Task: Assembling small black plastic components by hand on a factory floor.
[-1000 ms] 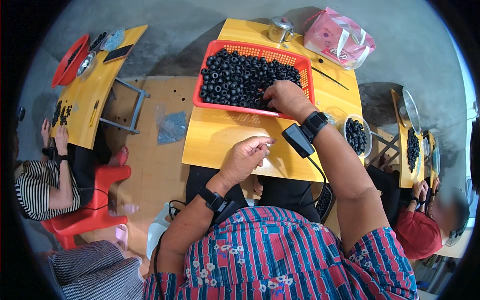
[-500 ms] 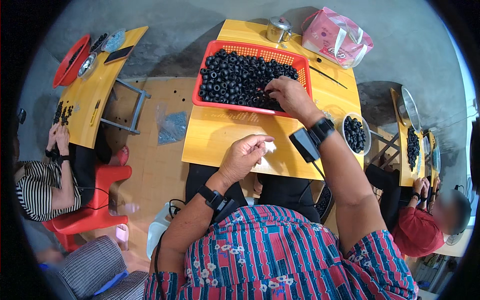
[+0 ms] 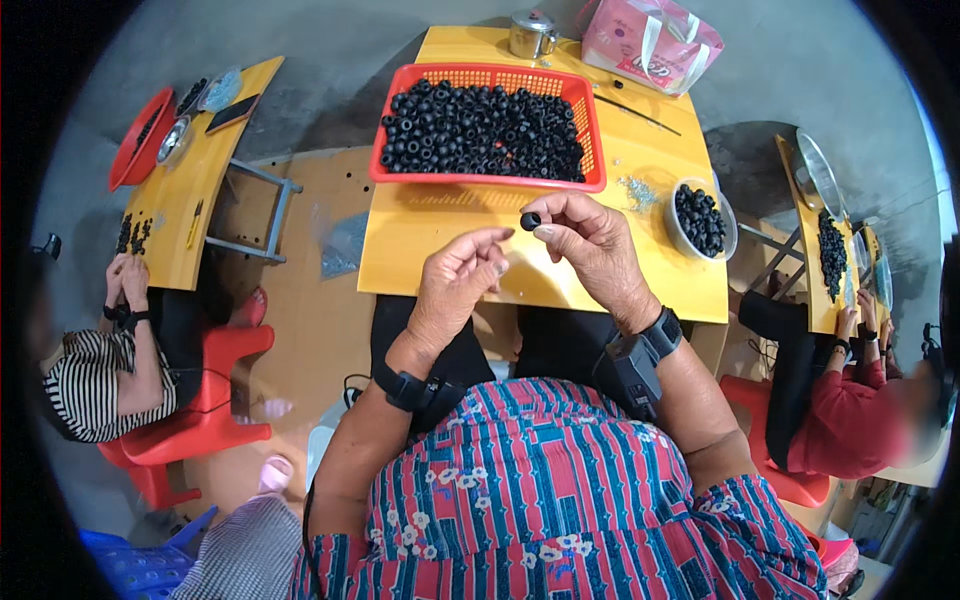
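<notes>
Above the near part of the yellow table (image 3: 430, 245), my right hand (image 3: 600, 255) pinches a small round black piece (image 3: 530, 221) between thumb and forefinger. Facing it on the left is my left hand (image 3: 455, 285), a short gap away. Its forefinger points toward the piece while the other fingers curl in; whatever they may hold is hidden. Beyond both hands sits a red plastic basket (image 3: 480, 182), holding a heap of similar hollow black pieces (image 3: 450, 125). A tub of black pieces (image 3: 700, 222) stands to the right, beside a scatter of small clear bits (image 3: 637, 192).
At the table's far side are a lidded metal cup (image 3: 532, 35), a pink bag (image 3: 650, 45) and a thin dark rod (image 3: 635, 115). People work at side tables, one in a striped top (image 3: 105, 370) at left, another in a red top (image 3: 845, 420) at right.
My right hand has come out of the basket toward me, now with a black piece in its fingertips. My left hand has shifted slightly left and up.
</notes>
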Demonstrator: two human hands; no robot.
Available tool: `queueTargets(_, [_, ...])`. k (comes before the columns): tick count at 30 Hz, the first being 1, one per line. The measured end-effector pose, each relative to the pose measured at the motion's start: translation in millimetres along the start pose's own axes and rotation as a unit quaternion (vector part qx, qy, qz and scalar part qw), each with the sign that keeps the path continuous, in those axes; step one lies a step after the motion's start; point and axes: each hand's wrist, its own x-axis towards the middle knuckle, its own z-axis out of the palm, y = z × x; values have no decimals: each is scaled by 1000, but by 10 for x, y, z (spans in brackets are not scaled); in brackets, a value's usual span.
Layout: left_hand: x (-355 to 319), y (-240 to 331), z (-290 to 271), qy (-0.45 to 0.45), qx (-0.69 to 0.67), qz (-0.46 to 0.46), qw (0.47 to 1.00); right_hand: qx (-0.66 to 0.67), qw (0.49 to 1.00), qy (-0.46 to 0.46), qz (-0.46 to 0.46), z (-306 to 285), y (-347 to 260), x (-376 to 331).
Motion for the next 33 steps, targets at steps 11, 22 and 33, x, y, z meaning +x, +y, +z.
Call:
queueTargets(11, [-235,158,36,61,-66,20,996,-155,982,3,-108,327,-26,-154])
queueTargets(22, [-165,56,46,68,-79,-31,994,-18,1000,6,12,261,192,-169])
queueTargets(33, [161,-167,-50,29,-7,-75,997,-365,912,188,15,-634,538,-53])
